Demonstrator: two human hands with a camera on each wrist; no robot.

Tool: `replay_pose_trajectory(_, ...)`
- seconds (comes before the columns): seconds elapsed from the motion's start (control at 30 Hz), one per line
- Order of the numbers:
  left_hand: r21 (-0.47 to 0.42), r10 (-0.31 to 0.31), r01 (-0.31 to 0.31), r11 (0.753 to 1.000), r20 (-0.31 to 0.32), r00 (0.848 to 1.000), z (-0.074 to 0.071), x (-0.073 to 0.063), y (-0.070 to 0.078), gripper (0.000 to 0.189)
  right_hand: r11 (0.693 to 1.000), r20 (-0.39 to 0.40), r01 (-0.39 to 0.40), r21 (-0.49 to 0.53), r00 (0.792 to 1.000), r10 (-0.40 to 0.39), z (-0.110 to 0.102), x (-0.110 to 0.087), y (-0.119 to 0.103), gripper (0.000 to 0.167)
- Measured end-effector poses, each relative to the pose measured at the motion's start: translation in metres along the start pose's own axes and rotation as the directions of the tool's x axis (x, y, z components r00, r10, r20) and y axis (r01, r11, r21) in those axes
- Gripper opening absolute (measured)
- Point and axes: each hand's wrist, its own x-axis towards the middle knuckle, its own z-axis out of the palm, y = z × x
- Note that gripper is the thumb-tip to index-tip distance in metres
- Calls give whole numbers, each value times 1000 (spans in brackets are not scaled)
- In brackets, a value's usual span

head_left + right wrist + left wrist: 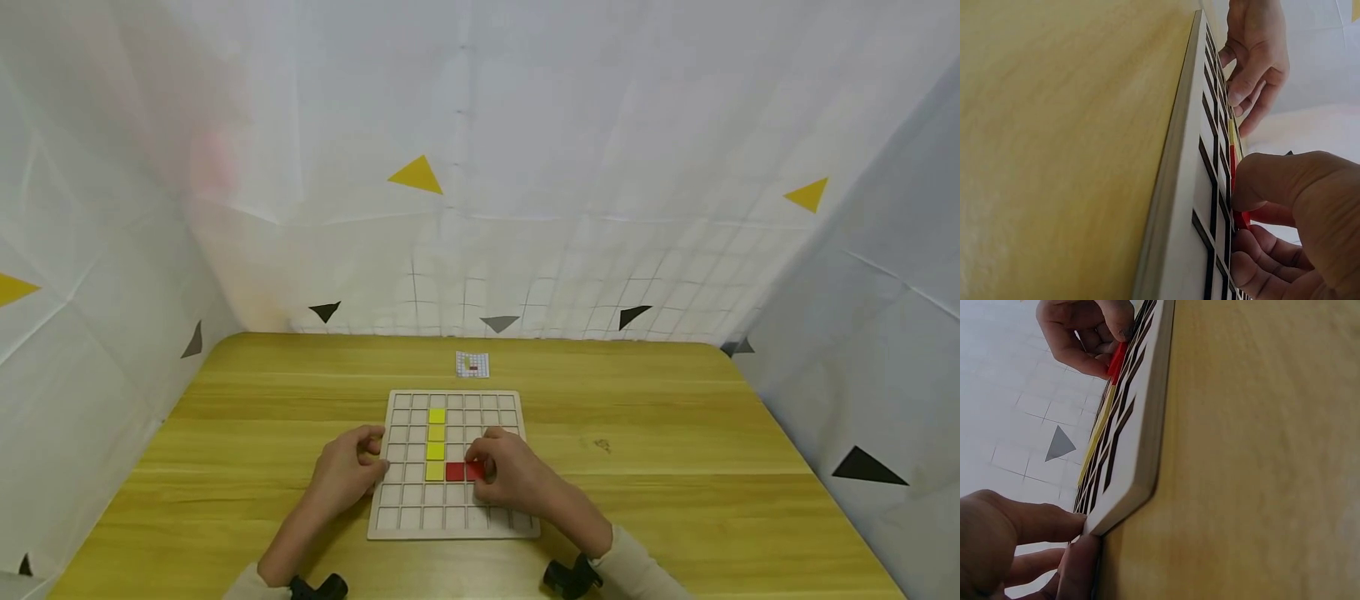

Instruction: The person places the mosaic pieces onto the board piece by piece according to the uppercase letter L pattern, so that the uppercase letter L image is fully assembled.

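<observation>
A pale wooden grid board (431,518) lies on the table. My left hand (347,468) pinches its left edge between thumb and finger, seen close up in the left wrist view. Several yellow square tiles (436,451) fill a column of neighbouring cells. Right of the lowest yellow one is a red square tile (455,472). Beside that, my right hand (517,475) pinches a second red tile (473,472) by its right side, low over the grid. In the right wrist view, that red tile (1242,220) shows between thumb and fingers, partly hidden by them.
Behind the board, a small card (472,365) printed with a grid and coloured squares lies on the wooden table (645,417). White sheeting (570,167) with yellow, black and grey triangles rises behind the table and at both sides.
</observation>
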Motion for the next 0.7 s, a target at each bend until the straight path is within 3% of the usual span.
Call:
replay_pose_trajectory(0.5,9,-5,5,1000,2,1000,-1,1,0,51,1000,8,7,3,1000,-7,0,0,4,28)
replay_pose_trajectory(0.7,2,-10,10,1000,20,1000,-3,-1,-1,51,999,-58,47,20,997,-45,-6,-5,5,26)
